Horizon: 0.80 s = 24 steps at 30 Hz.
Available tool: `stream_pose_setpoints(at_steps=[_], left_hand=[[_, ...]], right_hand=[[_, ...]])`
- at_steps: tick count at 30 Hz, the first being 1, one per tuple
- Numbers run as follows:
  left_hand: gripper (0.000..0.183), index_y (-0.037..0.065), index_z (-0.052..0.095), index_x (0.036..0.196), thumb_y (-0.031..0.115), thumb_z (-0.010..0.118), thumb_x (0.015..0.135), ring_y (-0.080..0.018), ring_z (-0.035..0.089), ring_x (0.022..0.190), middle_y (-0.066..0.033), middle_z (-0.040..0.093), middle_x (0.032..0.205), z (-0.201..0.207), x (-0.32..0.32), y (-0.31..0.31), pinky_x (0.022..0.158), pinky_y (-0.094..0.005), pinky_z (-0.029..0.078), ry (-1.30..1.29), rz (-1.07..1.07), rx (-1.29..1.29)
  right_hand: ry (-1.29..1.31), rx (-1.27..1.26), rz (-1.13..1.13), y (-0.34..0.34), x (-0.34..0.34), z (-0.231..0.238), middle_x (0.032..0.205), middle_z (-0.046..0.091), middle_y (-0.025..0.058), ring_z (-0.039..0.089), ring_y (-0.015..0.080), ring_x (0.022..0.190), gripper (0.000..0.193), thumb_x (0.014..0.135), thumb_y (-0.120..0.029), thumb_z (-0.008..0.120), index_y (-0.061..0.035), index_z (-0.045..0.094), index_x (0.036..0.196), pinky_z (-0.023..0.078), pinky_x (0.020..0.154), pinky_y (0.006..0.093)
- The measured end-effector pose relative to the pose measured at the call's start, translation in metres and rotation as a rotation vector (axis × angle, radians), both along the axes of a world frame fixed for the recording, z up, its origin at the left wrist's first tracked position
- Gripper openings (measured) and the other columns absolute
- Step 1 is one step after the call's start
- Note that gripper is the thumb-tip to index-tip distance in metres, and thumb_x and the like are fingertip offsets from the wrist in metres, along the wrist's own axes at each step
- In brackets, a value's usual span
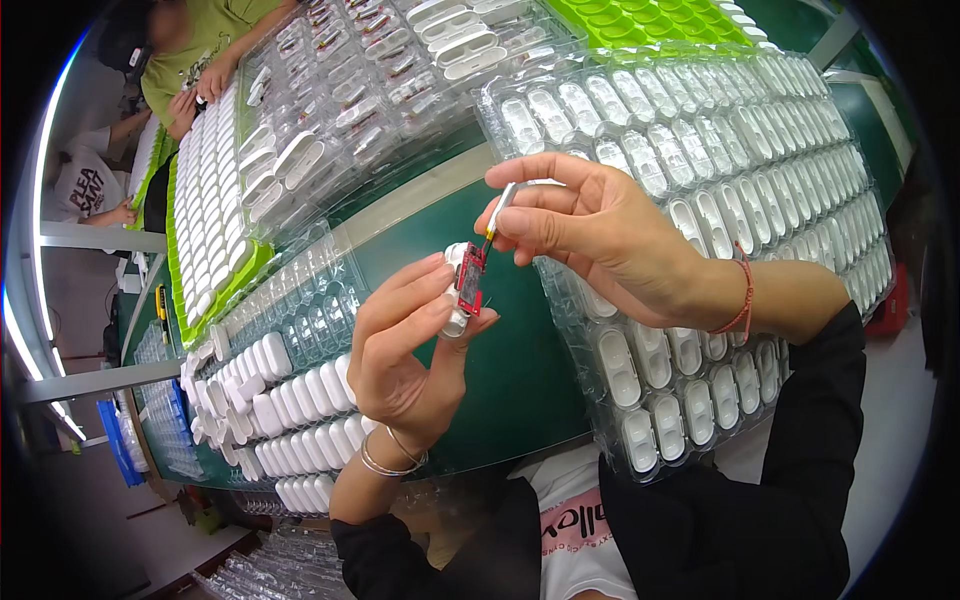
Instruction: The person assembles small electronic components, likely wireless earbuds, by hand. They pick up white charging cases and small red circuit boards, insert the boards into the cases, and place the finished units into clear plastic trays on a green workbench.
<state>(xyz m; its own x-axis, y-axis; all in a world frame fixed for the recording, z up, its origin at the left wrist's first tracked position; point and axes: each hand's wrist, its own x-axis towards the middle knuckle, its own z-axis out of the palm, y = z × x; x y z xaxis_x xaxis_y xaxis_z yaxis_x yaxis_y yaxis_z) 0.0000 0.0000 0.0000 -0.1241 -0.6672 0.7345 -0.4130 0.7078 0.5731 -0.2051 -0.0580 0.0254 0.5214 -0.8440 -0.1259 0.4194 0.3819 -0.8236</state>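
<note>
My left hand [405, 345] is closed, pinching a white plastic earbud-case insert [455, 325] between fingertips and thumb. Against that insert sits a red circuit board [469, 285]. Just above and to the right, my right hand [610, 235] pinches a small white flat piece [502, 208], whose exact kind I cannot tell. Short dark and yellow wires [487, 243] run between this piece and the board. Both hands are raised over the green tabletop [510, 390], and the fingers partly cover both parts.
To the right, a large clear tray [640, 470] holds rows of white case shells. At left lie closed white cases [320, 395] and a green tray [260, 258]. Trays of circuit parts [350, 75] stand at the back. A co-worker's hands [200, 90] are at far left.
</note>
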Motion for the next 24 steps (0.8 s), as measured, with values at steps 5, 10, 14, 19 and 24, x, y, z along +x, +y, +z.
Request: stream_pose_setpoints(at_steps=[5, 10, 14, 19, 24], left_hand=[[0.039, 0.002, 0.056, 0.106, -0.004, 0.080, 0.075, -0.0334, 0.063, 0.111, -0.0174, 0.064, 0.113, 0.002, -0.002, 0.002, 0.095, -0.0421, 0.054, -0.068, -0.040, 0.019], [0.040, 0.001, 0.057, 0.106, -0.009, 0.079, 0.074, -0.0332, 0.065, 0.109, -0.0189, 0.065, 0.112, -0.001, -0.001, 0.003, 0.090, -0.0395, 0.056, 0.091, -0.091, 0.120], [0.040, -0.003, 0.053, 0.109, -0.014, 0.074, 0.077, -0.0296, 0.065, 0.110, -0.0212, 0.064, 0.114, 0.006, -0.006, 0.008, 0.092, -0.0370, 0.056, 0.369, -0.150, 0.392], [0.038, -0.004, 0.048, 0.110, -0.015, 0.069, 0.081, -0.0248, 0.063, 0.111, -0.0228, 0.062, 0.116, 0.004, -0.002, 0.012, 0.093, -0.0335, 0.055, 0.400, -0.196, 0.441], [0.040, -0.004, 0.049, 0.110, -0.015, 0.071, 0.079, -0.0244, 0.063, 0.109, -0.0227, 0.061, 0.116, 0.002, -0.004, 0.012, 0.092, -0.0318, 0.055, 0.417, -0.212, 0.419]], right_hand=[[0.030, -0.114, -0.074, 0.004, 0.003, -0.001, 0.105, 0.068, 0.0105, 0.064, 0.0122, 0.095, 0.036, 0.087, -0.009, 0.074, 0.0020, 0.059, 0.117, 0.052, 0.082, 0.0244], [0.060, -0.187, -0.061, 0.007, 0.002, 0.003, 0.107, 0.069, 0.0110, 0.063, 0.0121, 0.094, 0.035, 0.087, 0.000, 0.071, 0.0007, 0.060, 0.120, 0.051, 0.083, 0.0273], [0.277, -0.917, -0.140, -0.001, -0.001, -0.010, 0.102, 0.070, 0.0108, 0.064, 0.0166, 0.089, 0.033, 0.080, 0.004, 0.074, 0.0000, 0.068, 0.112, 0.051, 0.077, 0.0297], [0.320, -1.209, -0.285, 0.000, 0.005, -0.012, 0.094, 0.070, 0.0101, 0.063, 0.0212, 0.083, 0.038, 0.070, -0.001, 0.082, -0.0043, 0.073, 0.107, 0.049, 0.071, 0.0311], [0.399, -1.313, -0.344, 0.002, 0.005, -0.012, 0.093, 0.069, 0.0085, 0.063, 0.0203, 0.081, 0.036, 0.068, -0.004, 0.083, -0.0048, 0.073, 0.103, 0.048, 0.071, 0.0305]])
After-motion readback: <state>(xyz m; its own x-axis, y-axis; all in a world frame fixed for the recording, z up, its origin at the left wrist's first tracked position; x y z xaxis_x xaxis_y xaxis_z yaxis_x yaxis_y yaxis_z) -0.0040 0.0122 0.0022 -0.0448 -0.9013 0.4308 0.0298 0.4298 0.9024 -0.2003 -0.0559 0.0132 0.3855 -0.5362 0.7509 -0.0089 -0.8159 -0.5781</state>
